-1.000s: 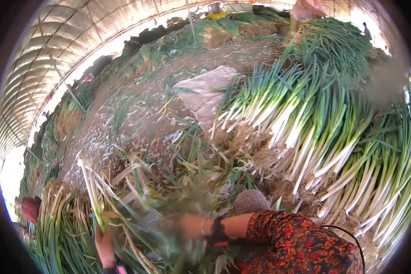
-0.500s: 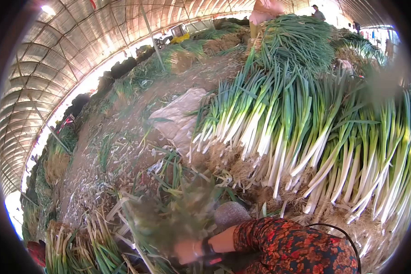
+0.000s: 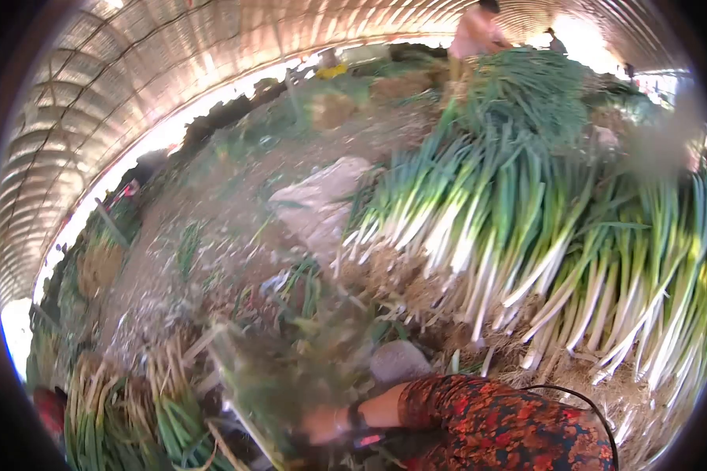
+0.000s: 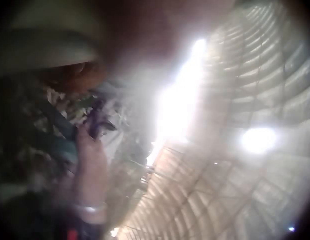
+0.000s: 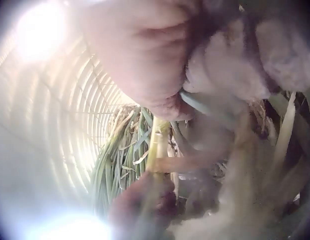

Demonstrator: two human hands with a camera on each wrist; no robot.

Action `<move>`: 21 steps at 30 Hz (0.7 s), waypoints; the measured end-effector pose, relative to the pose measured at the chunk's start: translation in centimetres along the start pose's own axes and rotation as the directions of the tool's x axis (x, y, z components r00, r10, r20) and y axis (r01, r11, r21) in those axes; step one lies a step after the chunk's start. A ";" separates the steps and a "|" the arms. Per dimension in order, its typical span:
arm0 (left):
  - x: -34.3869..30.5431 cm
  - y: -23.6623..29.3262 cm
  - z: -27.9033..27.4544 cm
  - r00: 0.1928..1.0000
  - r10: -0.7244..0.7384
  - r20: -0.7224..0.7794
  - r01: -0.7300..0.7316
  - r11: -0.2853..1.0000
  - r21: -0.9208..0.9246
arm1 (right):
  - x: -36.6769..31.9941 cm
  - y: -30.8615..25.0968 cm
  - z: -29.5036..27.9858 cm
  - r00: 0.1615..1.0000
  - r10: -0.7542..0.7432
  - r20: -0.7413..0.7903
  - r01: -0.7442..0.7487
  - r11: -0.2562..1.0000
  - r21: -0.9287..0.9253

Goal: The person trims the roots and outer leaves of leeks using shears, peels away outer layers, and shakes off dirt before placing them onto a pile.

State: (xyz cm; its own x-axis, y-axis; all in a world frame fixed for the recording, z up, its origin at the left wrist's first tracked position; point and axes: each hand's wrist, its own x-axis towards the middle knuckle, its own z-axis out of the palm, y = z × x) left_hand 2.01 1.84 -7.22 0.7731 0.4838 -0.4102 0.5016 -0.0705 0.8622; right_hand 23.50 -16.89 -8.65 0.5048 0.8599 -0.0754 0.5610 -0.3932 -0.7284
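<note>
My right hand (image 3: 322, 425), at the end of a floral sleeve, is low in the head view behind a blurred patch. In the right wrist view its curled fingers fill the top, with a green onion leaf (image 5: 197, 104) coming out from under them. Below, my left hand (image 5: 142, 200) grips a pale green onion stalk (image 5: 157, 142). The left hand is below the head view's edge; a pale stalk (image 3: 247, 420) slants there. Large and blurred, a thick stalk (image 4: 45, 52) crosses the left wrist view, with the right hand (image 4: 92, 157) beyond it.
White-stemmed green onions (image 3: 487, 228) lie in a long row at right, roots nearest me. Untrimmed onions (image 3: 102, 408) stand at lower left. A grey rounded thing (image 3: 401, 363) sits beside my right arm. A pale sheet (image 3: 322, 196) lies on littered ground; another person (image 3: 475, 35) bends over an onion pile.
The head view has swung, and the left hand with its onion stalks has dropped out below its edge. The right hand stays low in the middle. The far person has come more into view.
</note>
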 end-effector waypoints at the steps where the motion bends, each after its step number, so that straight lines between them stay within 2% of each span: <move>1: -0.6 1.0 0.2 1.000 0.007 -0.003 -0.007 0.996 -0.084 | -0.2 -0.2 -0.1 0.999 -0.047 -0.014 0.047 0.998 -0.052; 4: -5.4 6.9 2.6 0.999 -0.037 0.008 0.037 0.918 -0.394 | -0.7 1.0 -0.9 0.996 -0.073 -0.059 0.077 0.994 0.081; 5: -6.3 6.0 2.4 0.998 -0.063 -0.024 0.048 0.915 -0.401 | -3.1 -3.7 -6.2 0.993 0.106 0.051 -0.109 0.993 0.051; 6: -6.5 5.8 2.5 0.997 -0.080 -0.022 0.071 0.959 -0.276 | -2.3 -1.1 -4.1 0.999 0.036 0.012 -0.037 0.984 0.175; 7: -5.9 3.5 2.3 0.992 -0.125 -0.005 0.113 0.910 -0.398 | -2.8 -1.5 -4.4 0.998 -0.015 -0.055 0.023 0.990 0.136; 8: -5.1 1.6 2.4 0.990 -0.135 0.026 0.129 0.847 -0.516 | -4.2 -4.9 -7.2 0.994 0.075 0.081 -0.081 0.995 0.065; 9: -5.0 1.0 2.4 0.988 -0.155 0.009 0.138 0.851 -0.506 | -5.0 -5.3 -7.0 0.999 -0.016 0.047 0.012 0.996 0.089; 10: -4.8 0.9 2.4 0.987 -0.161 0.012 0.146 0.860 -0.490 | -5.9 -5.7 -6.6 0.994 -0.048 0.099 0.038 0.994 0.098; 12: -5.4 1.2 2.7 0.985 -0.169 0.029 0.154 0.802 -0.578 | -7.8 -6.4 -6.2 0.980 -0.098 0.174 0.081 0.991 0.102; 14: -4.9 1.0 2.6 0.984 -0.173 0.032 0.159 0.800 -0.579 | -9.2 -8.8 -7.1 0.970 -0.123 0.212 0.115 0.992 0.048; 18: -4.9 1.1 3.0 0.986 -0.160 0.040 0.149 0.758 -0.635 | -8.0 -9.0 -5.9 0.954 -0.094 0.286 0.109 0.993 -0.038; 19: -4.7 1.1 3.0 0.985 -0.167 0.038 0.154 0.763 -0.628 | -6.6 -9.3 -5.5 0.959 -0.067 0.275 0.102 0.988 -0.117; 21: -4.6 1.0 3.3 0.983 -0.179 0.034 0.162 0.773 -0.613 | -3.1 -9.8 -4.9 0.975 -0.064 0.213 0.099 0.983 -0.156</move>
State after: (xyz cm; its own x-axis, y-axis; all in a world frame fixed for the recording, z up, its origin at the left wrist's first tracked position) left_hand 0.22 -3.32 -5.42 0.6832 0.4591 -0.5679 0.2748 0.5588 0.7824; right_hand 19.64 -17.24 2.04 0.3162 0.9330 -0.1721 0.7034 -0.3523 -0.6174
